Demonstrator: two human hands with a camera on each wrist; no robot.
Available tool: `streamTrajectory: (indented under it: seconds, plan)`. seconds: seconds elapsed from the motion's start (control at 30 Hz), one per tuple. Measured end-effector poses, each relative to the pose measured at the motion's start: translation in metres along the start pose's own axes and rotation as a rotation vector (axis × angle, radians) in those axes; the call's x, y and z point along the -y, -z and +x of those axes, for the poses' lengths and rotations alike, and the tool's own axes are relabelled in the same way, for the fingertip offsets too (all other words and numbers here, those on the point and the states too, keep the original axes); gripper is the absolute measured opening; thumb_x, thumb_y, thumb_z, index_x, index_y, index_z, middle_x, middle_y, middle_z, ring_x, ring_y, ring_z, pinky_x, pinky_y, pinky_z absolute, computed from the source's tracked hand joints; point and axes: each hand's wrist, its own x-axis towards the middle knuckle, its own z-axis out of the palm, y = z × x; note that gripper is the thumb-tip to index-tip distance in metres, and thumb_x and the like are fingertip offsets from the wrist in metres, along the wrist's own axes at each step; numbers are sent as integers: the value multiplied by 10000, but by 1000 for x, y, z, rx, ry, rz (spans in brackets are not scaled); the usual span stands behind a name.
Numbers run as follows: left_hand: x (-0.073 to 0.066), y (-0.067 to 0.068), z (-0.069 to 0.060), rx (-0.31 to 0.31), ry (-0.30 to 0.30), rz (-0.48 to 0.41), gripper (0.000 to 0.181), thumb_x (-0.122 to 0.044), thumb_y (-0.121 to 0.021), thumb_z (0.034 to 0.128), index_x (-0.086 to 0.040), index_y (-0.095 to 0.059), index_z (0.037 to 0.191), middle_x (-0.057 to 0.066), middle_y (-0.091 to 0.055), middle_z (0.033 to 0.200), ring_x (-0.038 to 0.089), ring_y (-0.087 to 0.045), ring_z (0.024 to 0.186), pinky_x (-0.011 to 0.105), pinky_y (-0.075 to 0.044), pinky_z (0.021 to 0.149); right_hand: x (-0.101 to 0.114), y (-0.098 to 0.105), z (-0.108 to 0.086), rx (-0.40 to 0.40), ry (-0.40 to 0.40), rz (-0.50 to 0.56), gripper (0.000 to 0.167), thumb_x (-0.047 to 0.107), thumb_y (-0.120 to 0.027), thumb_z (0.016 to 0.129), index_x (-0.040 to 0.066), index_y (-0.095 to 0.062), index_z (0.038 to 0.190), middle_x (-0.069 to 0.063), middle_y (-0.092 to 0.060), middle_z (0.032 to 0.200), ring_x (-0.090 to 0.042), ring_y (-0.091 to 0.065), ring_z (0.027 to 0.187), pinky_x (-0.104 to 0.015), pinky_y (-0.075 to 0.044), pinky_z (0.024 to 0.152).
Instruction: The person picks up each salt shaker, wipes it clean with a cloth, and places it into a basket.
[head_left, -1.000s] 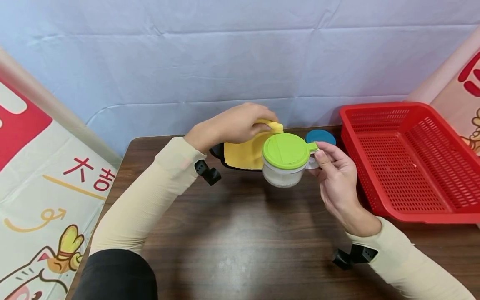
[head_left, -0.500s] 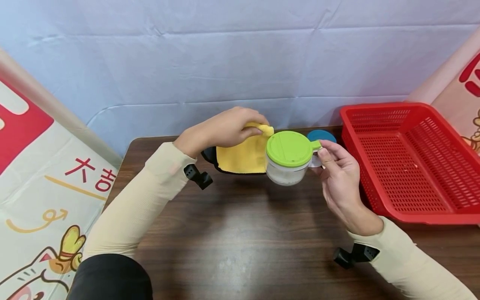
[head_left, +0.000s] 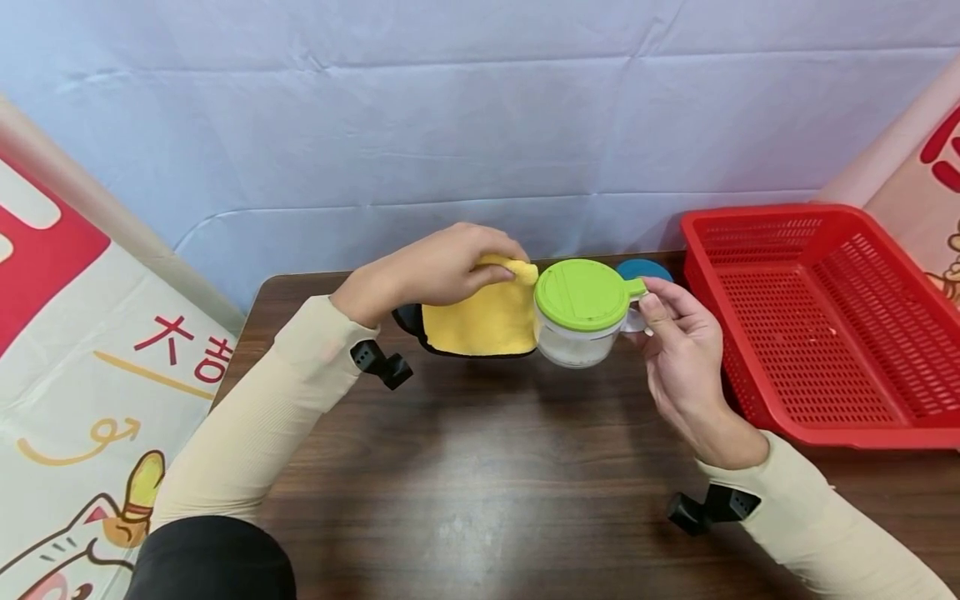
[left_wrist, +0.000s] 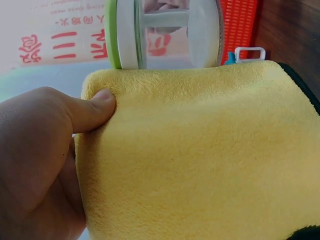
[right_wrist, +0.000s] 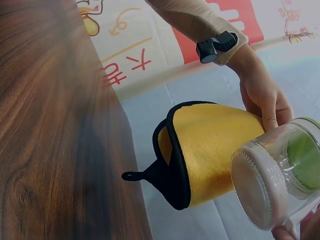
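Note:
The left hand (head_left: 444, 265) pinches the top edge of a yellow cloth (head_left: 480, 321) with black trim, which hangs down from its fingers. In the left wrist view the thumb lies on the cloth's plush face (left_wrist: 200, 145). The right hand (head_left: 686, 367) grips the handle of a clear jar (head_left: 576, 343) with a green lid (head_left: 582, 294), holding it upright above the table. Cloth and jar are side by side, the cloth's edge close to or against the jar. The right wrist view shows the cloth (right_wrist: 215, 145) folded over, with a black loop at one corner, beside the jar's base (right_wrist: 252, 187).
A red plastic basket (head_left: 825, 433) stands on the right of the brown wooden table (head_left: 465, 483). Behind the jar lies a blue round object (head_left: 645, 269), partly hidden. A pale cloth backdrop (head_left: 465, 125) hangs along the table's back edge.
The left hand has moved left and slightly toward the person with the cloth, so more of its yellow face shows. The right hand and jar have shifted slightly right.

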Motion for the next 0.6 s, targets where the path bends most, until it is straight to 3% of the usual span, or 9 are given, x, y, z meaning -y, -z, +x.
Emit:
streamTrajectory:
  seconds: [0.3, 0.6]
  plan:
    - [-1, 0, -6, -11, -13, -7, 214, -122, -605, 1033, -111, -720, 1213, 3, -697, 1186, 146, -623, 1115, 311, -478, 971, 0, 0, 0, -5, -5, 4, 175, -32, -633, 967, -34, -732, 1111, -93, -765, 971, -165, -712, 803, -236, -584, 656]
    - [1, 4, -14, -77, 16, 6, 227, -131, -609, 1032, -75, -703, 1232, 17, -692, 1217, 160, -617, 1158, 307, -462, 1005, -1, 2, 2, -6, 4, 34, 169, -36, -633, 964, -31, -739, 1096, -99, -761, 938, -175, -711, 797, -242, -587, 662]
